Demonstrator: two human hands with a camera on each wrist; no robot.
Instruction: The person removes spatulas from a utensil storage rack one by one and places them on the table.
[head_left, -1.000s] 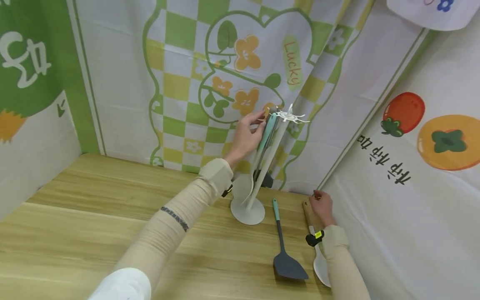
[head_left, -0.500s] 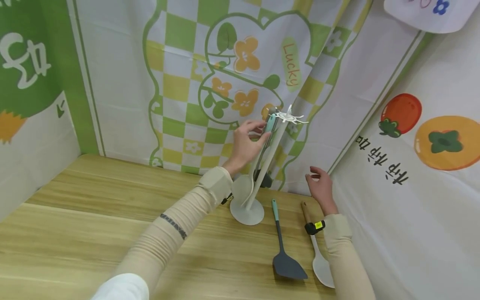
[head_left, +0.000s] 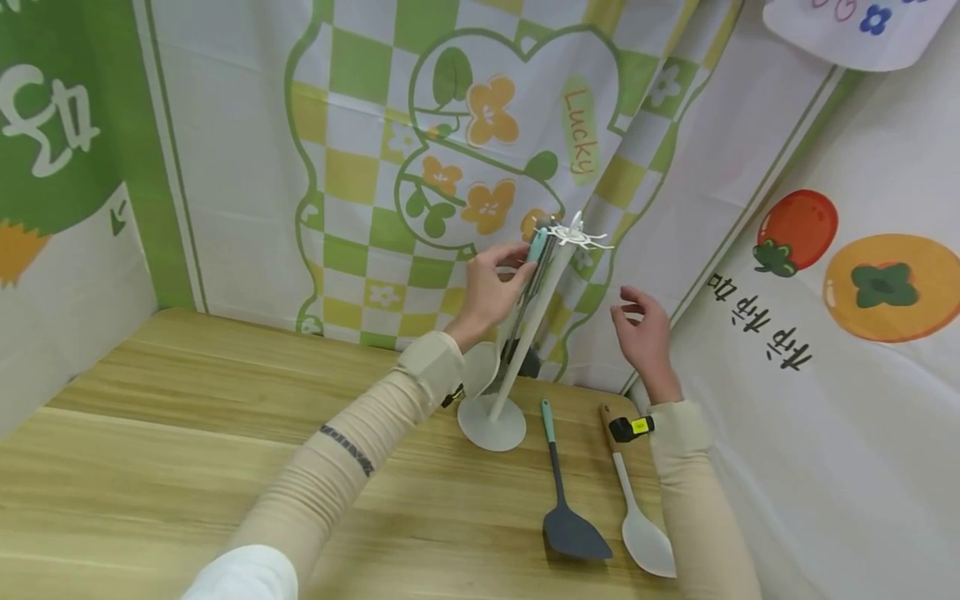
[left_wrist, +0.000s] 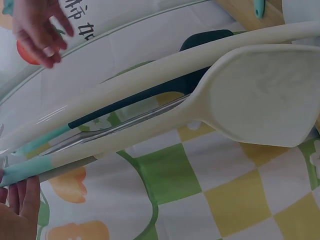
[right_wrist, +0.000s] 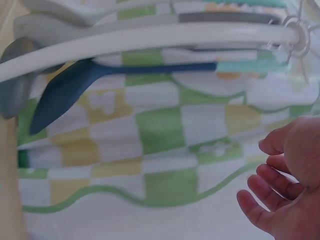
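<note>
In the head view my left hand (head_left: pixel 491 287) pinches the teal handle of a cream spatula (head_left: pixel 480 367) beside the top of a white utensil rack (head_left: pixel 531 337). The left wrist view shows that teal handle (left_wrist: pixel 30 169) between thumb and fingers, with the broad cream blade hanging below. Behind it hang a navy turner (right_wrist: pixel 70 92) with a teal handle and a metal-shafted utensil (left_wrist: pixel 132 120). My right hand (head_left: pixel 643 337) is raised to the right of the rack, fingers loosely bent and holding nothing.
A dark turner (head_left: pixel 573 533) with a teal handle lies on the wooden table (head_left: pixel 420 508). Right of it lies a wooden-handled cream spoon (head_left: pixel 647 542), partly behind my right forearm. A patterned cloth (head_left: pixel 356 175) hangs behind the rack.
My right hand has risen from beside the spoon's wooden handle into the air. My left fingers have moved slightly down the teal handle, and the cream blade has shifted slightly upward.
</note>
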